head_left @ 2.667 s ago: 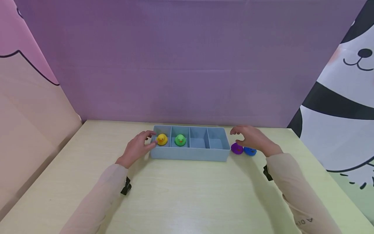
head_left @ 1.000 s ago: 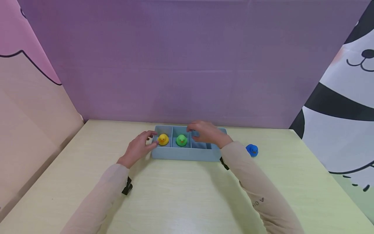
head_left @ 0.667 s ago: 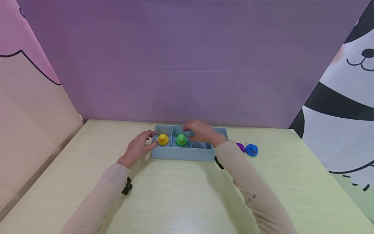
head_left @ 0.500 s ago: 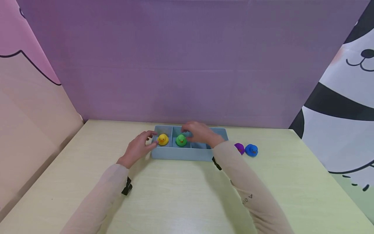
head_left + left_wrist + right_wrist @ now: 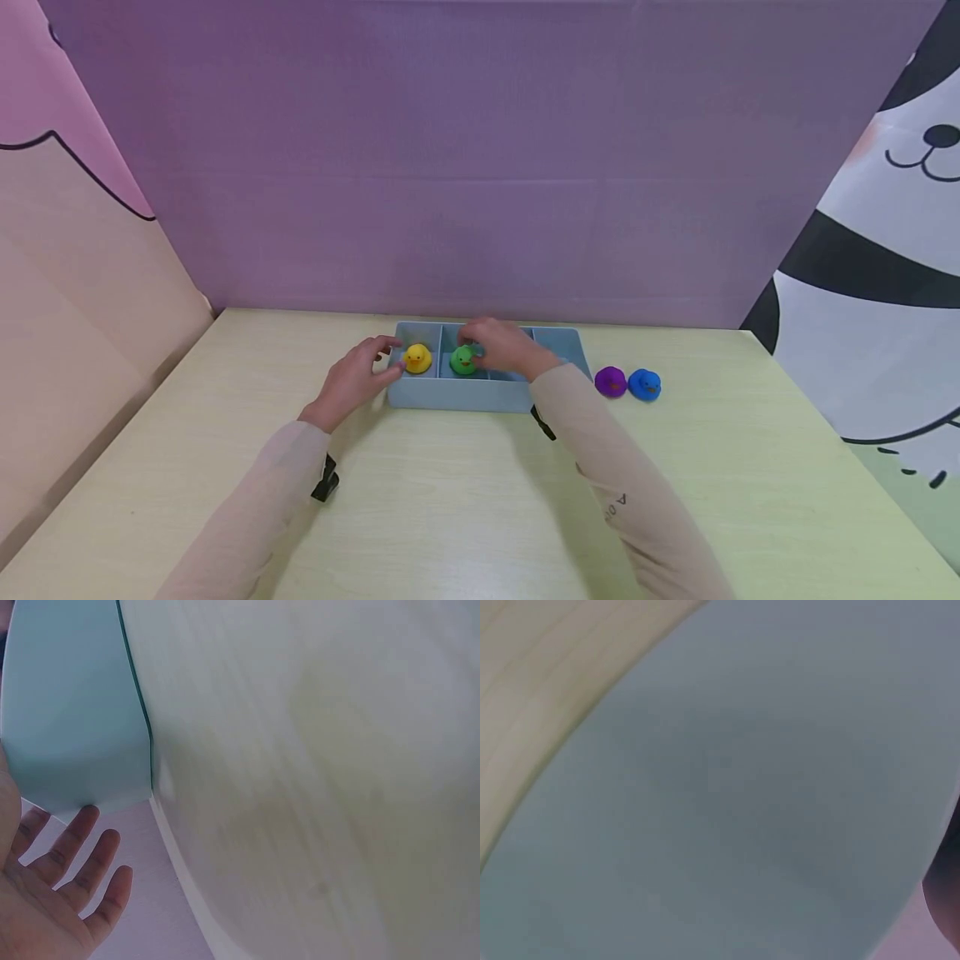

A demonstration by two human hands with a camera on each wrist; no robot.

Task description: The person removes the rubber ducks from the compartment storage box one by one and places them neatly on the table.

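Green duck (image 5: 462, 359) sits in the second compartment from the left of the pale blue tray (image 5: 465, 397), and the right hand (image 5: 501, 347) reaches across the tray to it, fingers curled over and touching its far side; whether they truly pinch it the head view does not settle, and the right wrist view shows only blurred blue plastic; yellow duck (image 5: 417, 358) stands upright in the leftmost compartment, apart from the green one with a divider between; the left hand (image 5: 356, 377) rests against the tray's left end, fingers straight and a little spread, as the left wrist view shows them (image 5: 71, 859) just beside the tray corner (image 5: 90, 750); purple duck (image 5: 611, 382) and blue duck (image 5: 644, 384) stand side by side on the pale wooden table (image 5: 465, 500), just right of the tray and outside it; for the grasp on the green duck, a judgement: take it by its flanks with thumb and fingertips, lift or settle it straight so it does not catch the divider, keep the left hand steady on the tray so the box does not slide, and keep the sleeve off the two right compartments, which lie under the forearm
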